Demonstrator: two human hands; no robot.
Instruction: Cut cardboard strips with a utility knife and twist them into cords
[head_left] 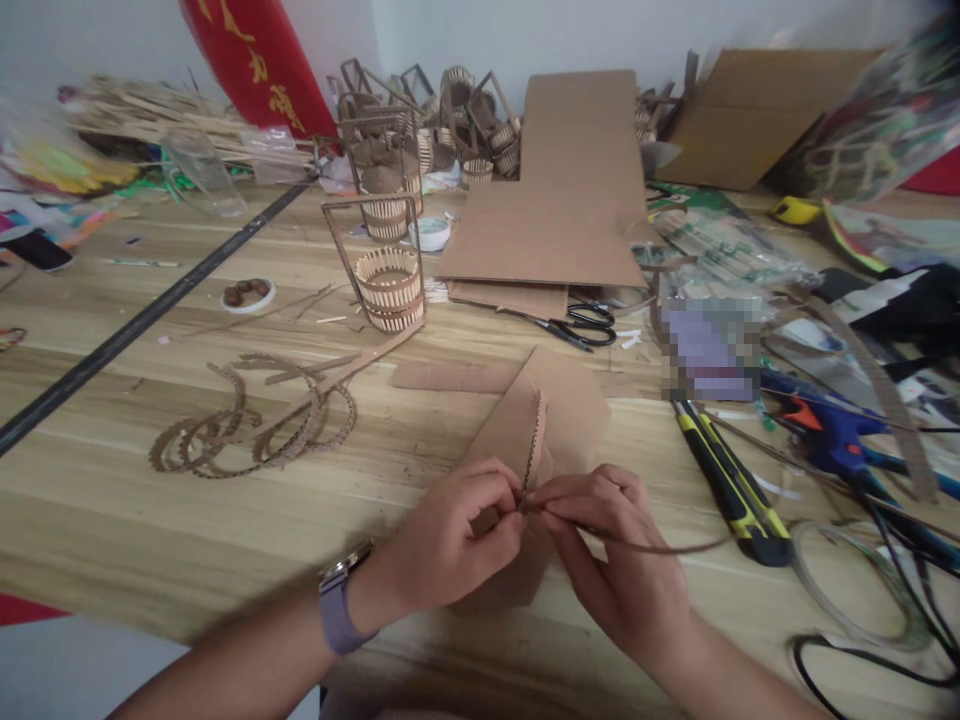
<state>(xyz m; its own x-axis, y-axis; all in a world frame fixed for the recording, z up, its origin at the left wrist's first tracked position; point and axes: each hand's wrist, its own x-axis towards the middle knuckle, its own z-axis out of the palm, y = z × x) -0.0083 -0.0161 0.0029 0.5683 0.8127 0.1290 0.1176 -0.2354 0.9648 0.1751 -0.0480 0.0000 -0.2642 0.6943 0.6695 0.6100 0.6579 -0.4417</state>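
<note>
My left hand (469,535), with a watch (345,590) on its wrist, pinches the near end of a narrow corrugated cardboard strip (535,440) standing on edge. My right hand (619,550) meets it fingertip to fingertip, closed on a thin brown strip (667,549) that trails off to the right. Where the two strips meet, fingers cover the joint. Both hands are over a flat cardboard piece (577,400) on the table. Coiled corrugated strips (300,430) lie to the left.
Beyond the hands stands a small slatted basket (390,290) with a tall handle. Scissors (577,325) lie by a large cardboard sheet (555,230). At right are a utility knife (735,490) and a blue glue gun (832,430). A dark bar (150,310) crosses the left side.
</note>
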